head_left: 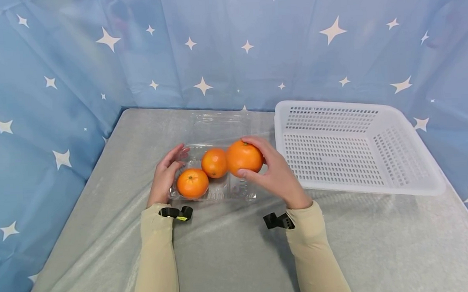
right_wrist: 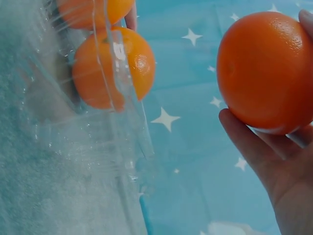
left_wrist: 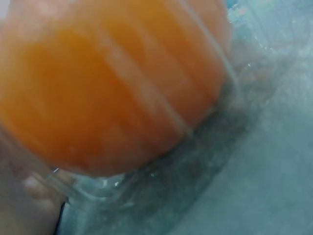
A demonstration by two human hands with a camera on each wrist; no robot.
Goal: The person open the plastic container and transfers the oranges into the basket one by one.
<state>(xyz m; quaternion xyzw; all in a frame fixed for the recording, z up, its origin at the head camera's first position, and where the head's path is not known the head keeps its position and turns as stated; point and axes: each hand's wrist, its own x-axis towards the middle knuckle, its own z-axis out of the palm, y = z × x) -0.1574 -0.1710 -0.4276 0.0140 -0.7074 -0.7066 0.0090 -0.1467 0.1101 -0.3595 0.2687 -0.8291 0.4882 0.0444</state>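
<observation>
Got beige sleeves [head_left: 154, 254] closest, then an orange [head_left: 245, 157] gripped in the right hand [head_left: 276, 172], up over the clear plastic clamshell [head_left: 224, 194], plus a relaxed, unclenched left hand [head_left: 165, 174] by its left side. Probably best to squeeze lightly and avoid bumping the two oranges [head_left: 192, 183] inside.

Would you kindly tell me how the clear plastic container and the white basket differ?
The clear plastic container is see-through, while the white basket is opaque and pierced with rows of slots. The container is smaller than the basket. Two oranges sit in the container; none show in the basket. The container has a lid folded back; the basket shows none. Both rest on the gray cloth.
</observation>
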